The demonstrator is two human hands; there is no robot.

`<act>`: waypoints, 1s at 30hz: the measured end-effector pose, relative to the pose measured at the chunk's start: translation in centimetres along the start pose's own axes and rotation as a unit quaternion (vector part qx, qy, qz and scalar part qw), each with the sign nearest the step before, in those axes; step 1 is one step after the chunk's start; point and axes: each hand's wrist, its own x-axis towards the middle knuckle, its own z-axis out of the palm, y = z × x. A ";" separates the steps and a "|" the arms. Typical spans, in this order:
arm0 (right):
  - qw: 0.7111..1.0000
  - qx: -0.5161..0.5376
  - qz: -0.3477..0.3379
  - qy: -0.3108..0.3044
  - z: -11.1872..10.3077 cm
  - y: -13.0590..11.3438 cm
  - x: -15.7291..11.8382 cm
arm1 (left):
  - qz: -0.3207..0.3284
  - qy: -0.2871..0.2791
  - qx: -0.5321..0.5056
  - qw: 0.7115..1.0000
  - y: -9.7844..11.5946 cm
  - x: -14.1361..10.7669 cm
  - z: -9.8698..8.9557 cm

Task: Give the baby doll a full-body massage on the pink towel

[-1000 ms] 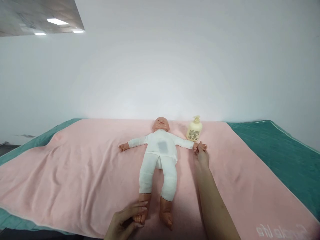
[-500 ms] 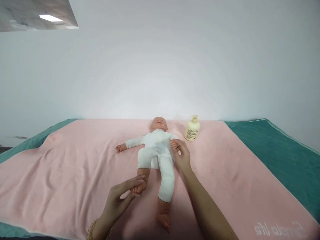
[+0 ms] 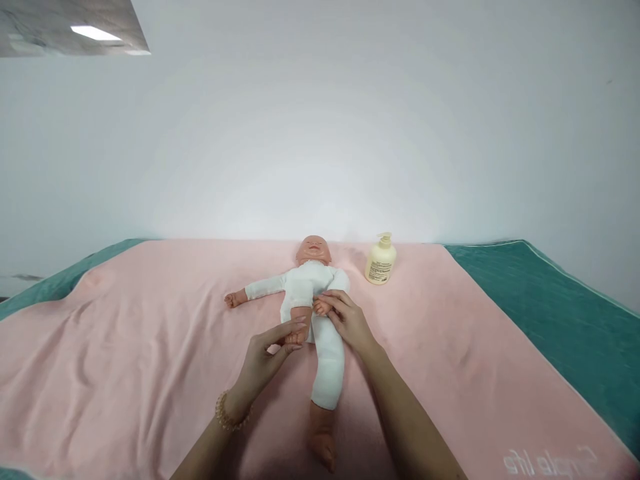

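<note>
A baby doll [image 3: 300, 287] in white cloth lies on its back, head toward the wall. My left hand [image 3: 273, 347] is closed around the doll's foot on the left side, and that leg is bent up toward the belly. With fingers and thumb, my right hand [image 3: 349, 320] grips the doll's hand [image 3: 321, 307] from the right side, holding it over the lower belly. The doll's other arm stretches out to the left. Its other leg [image 3: 329, 373] lies straight toward me, the bare foot on the blanket. Part of the held foot is hidden by my fingers.
A pale yellow pump bottle [image 3: 381, 260] stands right of the doll's head. Beneath everything is a pink blanket [image 3: 450, 347], wrinkled on the left, over a green cover [image 3: 540, 307]. A white wall [image 3: 320, 133] rises behind the far edge.
My left hand has pushed the doll's foot up and inward, bending the leg. My right hand has brought the doll's hand down and left across the body, close to that foot.
</note>
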 end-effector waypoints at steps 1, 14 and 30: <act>1.000 0.014 0.006 0.014 0.0 0.0 0.0 | -0.004 0.002 0.001 1.000 0.0 -0.1 -0.1; 0.795 0.282 0.313 0.436 -4.6 3.3 0.2 | -0.009 -0.005 -0.023 1.000 0.0 -8.0 -4.7; 0.696 0.377 0.382 0.478 -5.5 5.3 -0.3 | 0.003 -0.070 -0.044 0.997 -1.8 -12.4 -1.6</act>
